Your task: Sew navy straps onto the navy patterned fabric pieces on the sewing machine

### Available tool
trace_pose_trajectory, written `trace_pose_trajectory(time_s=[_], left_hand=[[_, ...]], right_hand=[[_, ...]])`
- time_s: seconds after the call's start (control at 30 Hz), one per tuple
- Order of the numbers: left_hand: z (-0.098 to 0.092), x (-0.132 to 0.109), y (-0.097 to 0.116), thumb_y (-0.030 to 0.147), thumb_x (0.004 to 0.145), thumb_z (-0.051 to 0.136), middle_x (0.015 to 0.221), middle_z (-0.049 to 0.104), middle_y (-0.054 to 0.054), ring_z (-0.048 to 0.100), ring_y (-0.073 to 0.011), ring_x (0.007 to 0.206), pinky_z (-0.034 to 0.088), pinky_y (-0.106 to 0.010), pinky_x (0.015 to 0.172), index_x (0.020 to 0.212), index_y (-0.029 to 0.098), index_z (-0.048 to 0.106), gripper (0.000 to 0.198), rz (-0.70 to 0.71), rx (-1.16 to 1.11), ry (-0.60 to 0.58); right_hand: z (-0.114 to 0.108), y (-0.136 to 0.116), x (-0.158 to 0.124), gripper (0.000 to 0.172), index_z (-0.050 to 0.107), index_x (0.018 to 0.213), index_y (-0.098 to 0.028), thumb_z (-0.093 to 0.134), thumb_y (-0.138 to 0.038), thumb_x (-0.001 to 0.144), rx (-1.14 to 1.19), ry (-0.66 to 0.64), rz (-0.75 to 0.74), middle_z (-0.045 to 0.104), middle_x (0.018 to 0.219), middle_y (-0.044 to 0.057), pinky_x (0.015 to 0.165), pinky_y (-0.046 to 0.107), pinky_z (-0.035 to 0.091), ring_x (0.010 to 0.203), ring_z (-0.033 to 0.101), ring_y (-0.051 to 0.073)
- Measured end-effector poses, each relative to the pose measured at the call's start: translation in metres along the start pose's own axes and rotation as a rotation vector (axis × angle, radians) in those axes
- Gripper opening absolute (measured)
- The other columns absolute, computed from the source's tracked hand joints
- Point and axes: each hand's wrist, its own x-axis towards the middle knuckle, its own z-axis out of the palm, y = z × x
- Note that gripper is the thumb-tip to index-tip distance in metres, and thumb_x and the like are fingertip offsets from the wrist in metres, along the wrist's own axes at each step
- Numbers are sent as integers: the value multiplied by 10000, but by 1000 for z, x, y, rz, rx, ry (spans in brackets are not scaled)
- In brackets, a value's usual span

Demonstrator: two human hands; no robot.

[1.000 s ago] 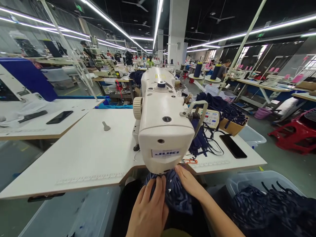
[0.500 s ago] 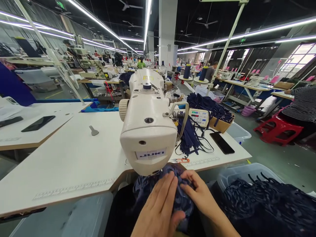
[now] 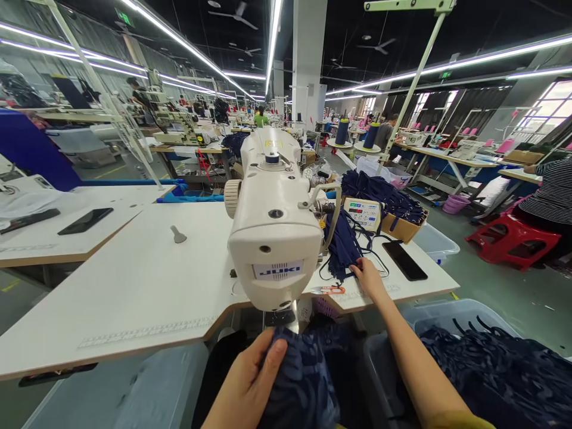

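My left hand (image 3: pixel 257 372) pinches the upper edge of a dark blue patterned fabric piece (image 3: pixel 308 381), which hangs down over my lap in front of the sewing machine (image 3: pixel 274 238). Its thumb lies on top; the other fingers are partly hidden. Over on the tabletop, my right hand (image 3: pixel 369 277) has its fingertips closed at the lower end of a bundle of navy fabric strips (image 3: pixel 342 241). Orange-handled thread snips (image 3: pixel 333 290) lie just left of that hand. The machine's presser foot area is mostly hidden behind its white head.
A black phone (image 3: pixel 404 260) and a control panel (image 3: pixel 363 213) sit on the right of the white table (image 3: pixel 179 286). Behind is a cardboard box (image 3: pixel 404 229) of navy strips. A clear bin (image 3: pixel 451 310) of dark fabric stands at my right. A small grey metal piece (image 3: pixel 177 235) lies left.
My right hand has left the patterned fabric and reached forward to the navy strips. My left hand has turned from lying flat on the fabric to gripping its edge. The view has shifted slightly.
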Motion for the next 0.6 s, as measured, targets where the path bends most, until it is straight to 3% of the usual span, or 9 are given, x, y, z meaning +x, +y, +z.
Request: trace_pose_trajectory(time_s=[0.13,0.27,0.4,0.5,0.6], left_hand=[[-6,8,-14,377,983,323,804,714,-20,684,-172,638,478,-218,507,1059,225,610,334,265,636,273],[-4,15,-15,281,1004,265,826,686,-50,664,-180,660,484,-261,535,936,194,643,393,459,1027,355],[1,14,-20,260,995,343,958,675,-97,644,-238,851,501,-379,759,1014,153,638,315,585,1131,493],[8,10,-26,230,996,359,1029,678,-91,628,-227,933,480,-369,836,1072,146,630,294,666,1114,478],[18,7,-30,329,1001,374,1008,687,-90,631,-225,916,480,-368,848,1032,123,644,340,657,1087,438]], right_hand=[[8,18,4,246,594,806,-190,468,-399,843,-53,59,-43,615,872,86,727,337,419,787,575,224],[1,24,-9,355,595,891,-185,378,-466,896,-64,84,-63,638,882,86,727,334,424,730,590,208],[0,29,-21,366,540,951,-179,331,-478,917,-77,69,-34,644,793,77,697,344,427,708,606,226],[5,32,-26,367,501,1036,-171,408,-490,880,-86,46,-27,651,911,115,703,348,435,823,621,256],[11,36,-30,370,505,1060,-181,477,-477,840,-102,11,-18,647,991,136,699,368,435,847,622,281]])
